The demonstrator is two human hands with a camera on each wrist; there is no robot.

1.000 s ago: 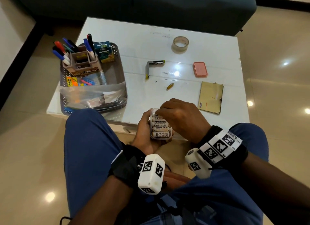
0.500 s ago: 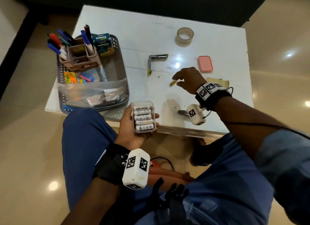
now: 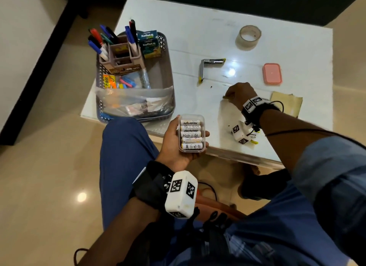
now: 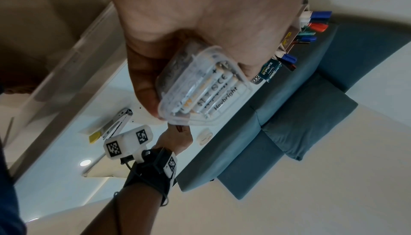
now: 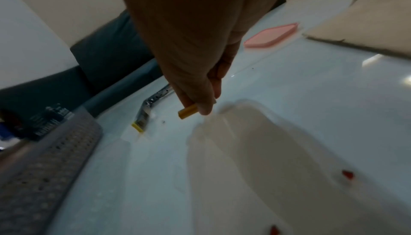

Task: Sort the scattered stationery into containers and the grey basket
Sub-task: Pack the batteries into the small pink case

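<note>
My left hand [image 3: 174,145] holds a small clear plastic box of white batteries [image 3: 191,133] just off the table's near edge; the left wrist view shows the box [image 4: 204,89] gripped from below with its top uncovered. My right hand [image 3: 238,94] is over the white table [image 3: 198,24], pinching a small yellow stick [image 5: 188,111] between thumb and finger; only its tip [image 3: 225,97] shows in the head view. The grey basket [image 3: 166,67] stands at the table's left with a pen holder [image 3: 120,56] full of markers inside.
On the table lie a tape roll [image 3: 248,37], a metal folding blade with yellow ends [image 3: 208,66], a pink lid [image 3: 272,73] and a brown envelope [image 3: 287,105]. The basket also holds green boxes [image 3: 148,42] and a plastic bag [image 3: 134,103]. A dark sofa [image 4: 311,115] stands behind the table.
My right hand left the battery box, reached out over the table and took the yellow stick between its fingers. The left hand kept holding the box, now uncovered.
</note>
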